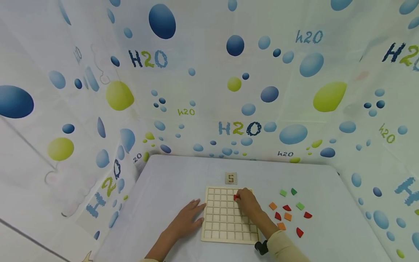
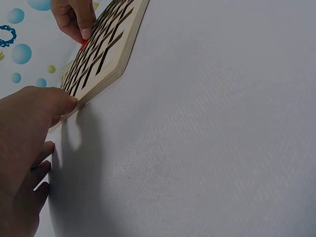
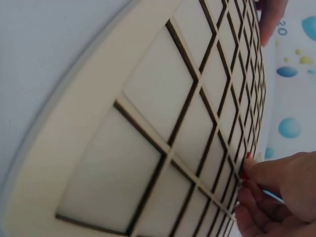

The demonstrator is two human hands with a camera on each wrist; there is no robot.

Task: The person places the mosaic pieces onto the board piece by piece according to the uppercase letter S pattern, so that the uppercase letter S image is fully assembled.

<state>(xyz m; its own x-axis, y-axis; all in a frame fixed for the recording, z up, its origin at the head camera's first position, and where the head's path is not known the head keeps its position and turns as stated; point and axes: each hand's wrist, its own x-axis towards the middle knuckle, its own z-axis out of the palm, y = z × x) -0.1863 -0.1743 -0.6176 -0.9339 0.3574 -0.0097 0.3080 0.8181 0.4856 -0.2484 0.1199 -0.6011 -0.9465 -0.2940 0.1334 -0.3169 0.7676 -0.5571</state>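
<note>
A square pale wooden board (image 1: 223,218) with a grid of shallow square cells lies on the table. My right hand (image 1: 249,204) reaches over its far right part and pinches a small red piece (image 1: 235,197) at a cell in the upper rows. The right wrist view shows the thumb and fingers meeting on this red piece (image 3: 245,168), low against the grid. My left hand (image 1: 186,220) rests beside the board's left edge, fingers spread. In the left wrist view, the thumb of the left hand (image 2: 24,118) touches the board's edge.
Right of the board lie loose pieces: several red quarter-rounds (image 1: 299,232), several orange squares (image 1: 273,206), light green squares (image 1: 300,206) and a dark green piece (image 1: 293,191). Behind the board is a small gridded card (image 1: 231,178) with a brown figure. A patterned curtain (image 1: 203,91) surrounds the table.
</note>
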